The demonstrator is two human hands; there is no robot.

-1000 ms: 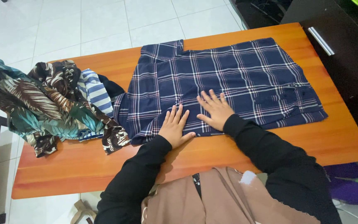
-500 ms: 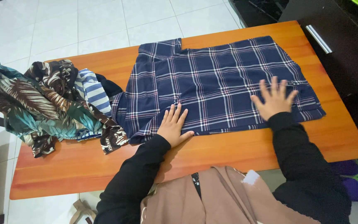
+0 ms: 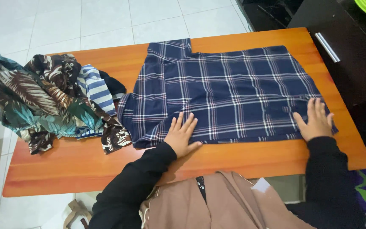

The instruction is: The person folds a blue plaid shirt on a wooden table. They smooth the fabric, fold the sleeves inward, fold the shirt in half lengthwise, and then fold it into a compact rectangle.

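On the orange wooden table (image 3: 85, 169), a navy plaid cotton shirt (image 3: 225, 93) is pressed flat, seemingly mid-smoothing. The left hand (image 3: 182, 135) anchors its near edge, fingers spread; the right hand (image 3: 315, 120) rests flat, fingers together, at the right end. A fold would need lifted fabric.

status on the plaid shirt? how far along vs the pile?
Done: the navy plaid shirt lies spread flat on the orange table, near edge folded. In hand: the left hand presses its near edge, and the right hand lies flat on its right corner. Left: the heap of patterned clothes at the table's left end looks unfolded.
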